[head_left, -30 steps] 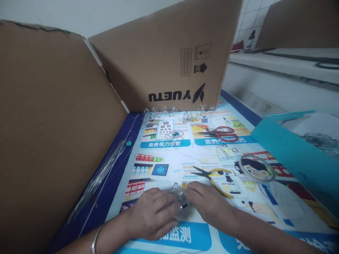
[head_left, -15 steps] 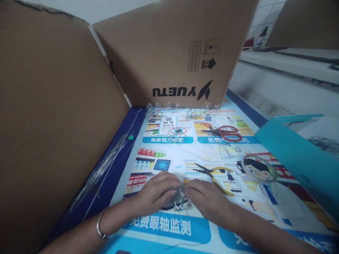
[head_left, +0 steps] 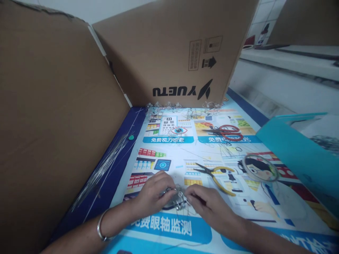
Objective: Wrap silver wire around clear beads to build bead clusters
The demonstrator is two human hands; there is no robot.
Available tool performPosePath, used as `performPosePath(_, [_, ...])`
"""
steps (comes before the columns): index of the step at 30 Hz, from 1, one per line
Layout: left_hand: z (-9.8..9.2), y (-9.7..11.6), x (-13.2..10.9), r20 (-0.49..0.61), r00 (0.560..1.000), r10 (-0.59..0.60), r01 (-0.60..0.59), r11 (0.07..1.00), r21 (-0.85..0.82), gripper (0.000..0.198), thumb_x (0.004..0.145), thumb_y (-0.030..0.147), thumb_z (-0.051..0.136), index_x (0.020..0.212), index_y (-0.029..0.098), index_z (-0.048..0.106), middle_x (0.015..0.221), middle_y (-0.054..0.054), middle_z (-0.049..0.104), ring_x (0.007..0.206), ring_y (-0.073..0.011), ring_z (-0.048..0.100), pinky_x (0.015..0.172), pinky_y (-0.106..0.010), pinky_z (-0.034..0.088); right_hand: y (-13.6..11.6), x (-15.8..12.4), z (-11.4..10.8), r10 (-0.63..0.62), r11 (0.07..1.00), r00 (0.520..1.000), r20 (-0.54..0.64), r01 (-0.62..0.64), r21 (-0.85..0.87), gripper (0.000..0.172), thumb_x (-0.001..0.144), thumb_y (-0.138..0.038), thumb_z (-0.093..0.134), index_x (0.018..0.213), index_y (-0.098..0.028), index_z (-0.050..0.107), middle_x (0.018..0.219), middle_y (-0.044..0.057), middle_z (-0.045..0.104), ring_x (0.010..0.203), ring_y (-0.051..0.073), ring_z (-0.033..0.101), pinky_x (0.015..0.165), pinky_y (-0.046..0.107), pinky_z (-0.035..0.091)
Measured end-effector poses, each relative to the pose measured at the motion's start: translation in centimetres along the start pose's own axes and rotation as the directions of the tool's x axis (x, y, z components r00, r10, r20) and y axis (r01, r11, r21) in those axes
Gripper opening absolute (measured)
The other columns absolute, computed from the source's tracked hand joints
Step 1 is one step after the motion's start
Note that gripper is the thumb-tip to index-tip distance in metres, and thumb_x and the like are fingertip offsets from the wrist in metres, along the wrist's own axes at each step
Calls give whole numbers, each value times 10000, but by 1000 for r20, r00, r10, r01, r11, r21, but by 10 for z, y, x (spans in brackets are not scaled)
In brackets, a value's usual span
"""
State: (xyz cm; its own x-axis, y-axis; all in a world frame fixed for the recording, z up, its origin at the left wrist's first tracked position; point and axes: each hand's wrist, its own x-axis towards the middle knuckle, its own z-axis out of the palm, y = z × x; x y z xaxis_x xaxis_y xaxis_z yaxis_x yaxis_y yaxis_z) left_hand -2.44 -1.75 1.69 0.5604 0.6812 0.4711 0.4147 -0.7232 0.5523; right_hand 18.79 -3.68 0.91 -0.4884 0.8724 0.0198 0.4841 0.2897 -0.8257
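Between my hands is a small openwork wire piece (head_left: 179, 200), silvery, bent into loops; its exact shape is hard to make out. My left hand (head_left: 156, 192) is closed on its left side, thumb and forefinger pinched together. With closed fingertips, my right hand (head_left: 205, 201) pinches a thin wire (head_left: 186, 201) at the piece's right side. Just beyond my right hand lie pliers (head_left: 215, 176) with yellow handles and parted dark jaws. Farther back rest red-handled scissors (head_left: 225, 132).
Straight wires (head_left: 103, 169) lie in a bundle at left. A clear ring-shaped roll (head_left: 261, 168) and a turquoise box (head_left: 296, 155) holding wire pieces are at right. Cardboard panels (head_left: 169, 53) stand behind and left, with several wire pieces (head_left: 169, 106) along the back panel's foot.
My right hand has shifted slightly down and right, away from my left, uncovering more of the wire piece. My left hand stays almost in place.
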Motion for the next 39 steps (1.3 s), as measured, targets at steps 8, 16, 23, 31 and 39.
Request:
performPosePath(8, [3,6,-2,-42,997,-57,55,997,-50,41,845,137,528,808,153,538,732,-39,571,722,-155,511,660,-276,417,-3,-12,5,-106,993,991,-80,102,-52,166,904,-266,460,784,-206,558,691,-8,608,625,120,556,564,215,412])
performPosePath(16, [-1,11,-3,120,978,-173,194,962,-194,35,809,167,526,840,153,532,808,-56,561,770,-167,506,698,-288,410,4,-18,-3,-652,629,755,-75,483,-608,230,876,-60,387,929,-146,593,690,35,613,633,147,548,599,286,449])
performPosePath(23, [-7,9,0,201,953,-228,280,915,-290,160,881,282,441,871,152,533,830,-58,545,766,-167,495,699,-291,408,2,-20,-13,-681,513,728,76,549,-660,251,862,-76,413,1056,-97,572,712,50,600,626,158,518,581,312,430])
performPosePath(31, [-9,6,2,257,947,-192,265,919,-293,139,884,186,462,958,155,575,909,-67,584,840,-162,531,755,-283,429,-4,-21,-19,-753,367,637,167,616,-697,310,807,-68,416,1060,-55,596,701,73,612,590,177,507,531,339,387])
performPosePath(39, [-15,2,3,272,957,-100,176,946,-272,144,874,125,469,938,156,595,893,-69,602,868,-161,564,790,-296,456,-10,-20,-21,-770,258,589,246,639,-725,274,794,-102,478,1009,-30,631,670,89,608,546,182,510,486,350,331])
